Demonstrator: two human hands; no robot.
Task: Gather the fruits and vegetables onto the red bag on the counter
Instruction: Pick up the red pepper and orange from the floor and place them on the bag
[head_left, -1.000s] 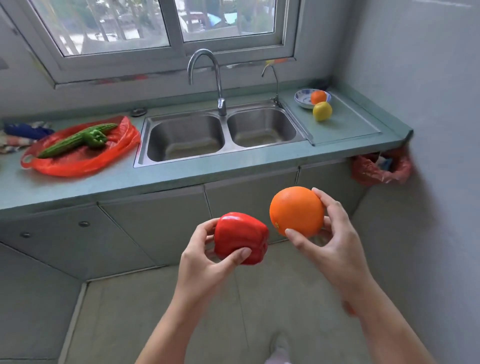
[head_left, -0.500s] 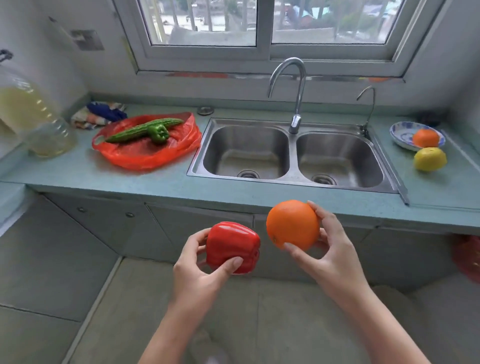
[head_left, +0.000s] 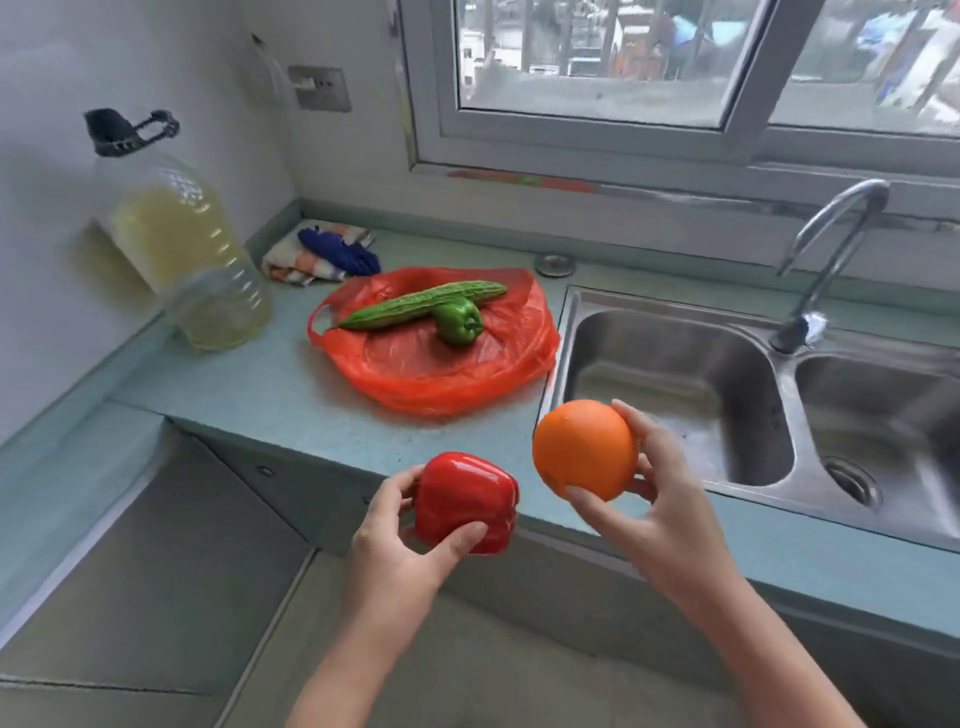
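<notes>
My left hand (head_left: 395, 540) grips a red bell pepper (head_left: 465, 501) in front of the counter's front edge. Beside it, my right hand (head_left: 657, 514) holds an orange (head_left: 584, 449) over the counter edge, near the sink's left corner. The red bag (head_left: 415, 369) lies flat on the green counter (head_left: 270, 395), just beyond both hands. On the bag rest a long bitter gourd (head_left: 423, 304) and a small green pepper (head_left: 460, 322), touching each other.
A double steel sink (head_left: 675, 384) with a curved tap (head_left: 826, 260) sits right of the bag. A large oil bottle (head_left: 182, 244) stands at the counter's left corner. Folded cloths (head_left: 322, 254) lie behind the bag, under the window.
The view has swung left and come closer to the counter, so the red bag now lies right beyond my hands. Both hands keep the same hold on the pepper and orange.
</notes>
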